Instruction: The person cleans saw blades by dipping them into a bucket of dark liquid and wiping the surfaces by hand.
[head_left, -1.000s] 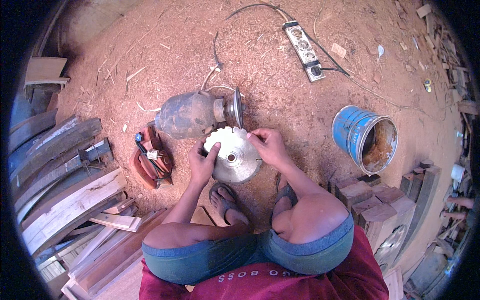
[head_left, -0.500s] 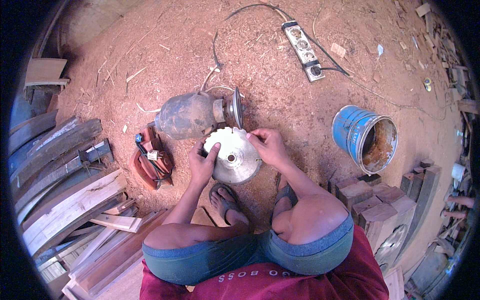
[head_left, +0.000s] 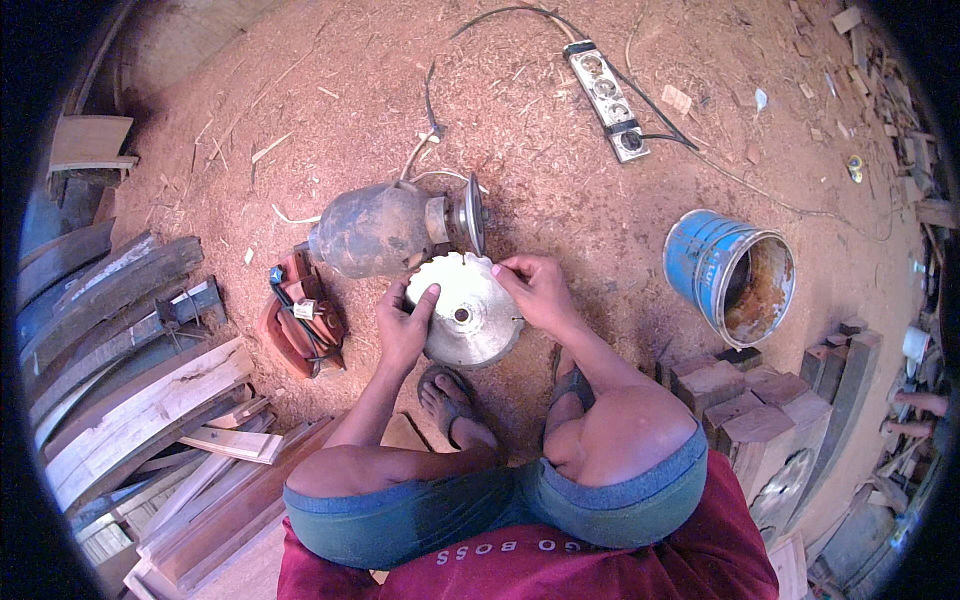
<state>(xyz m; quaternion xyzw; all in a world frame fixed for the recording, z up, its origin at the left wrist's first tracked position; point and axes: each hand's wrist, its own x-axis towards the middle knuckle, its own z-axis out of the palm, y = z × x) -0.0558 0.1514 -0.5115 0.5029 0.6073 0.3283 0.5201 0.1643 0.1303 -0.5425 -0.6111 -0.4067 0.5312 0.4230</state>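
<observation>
Got the saw blade (head_left: 478,338) clamped in my left fingers (head_left: 427,301) near the dusty motor (head_left: 372,232), right fingers (head_left: 512,281) pinching its toothed rim, left tips mostly hidden, blade's underside out of sight

Looks silver on the blade (head_left: 480,320), grey on the motor (head_left: 368,232), blue and rusty brown on the bucket (head_left: 703,268).

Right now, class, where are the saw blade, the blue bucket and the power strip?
Saw blade (head_left: 480,320): head view, metal face beside its centre hole.
Blue bucket (head_left: 697,262): head view, outer side wall.
Power strip (head_left: 609,98): head view, socketed face.
</observation>
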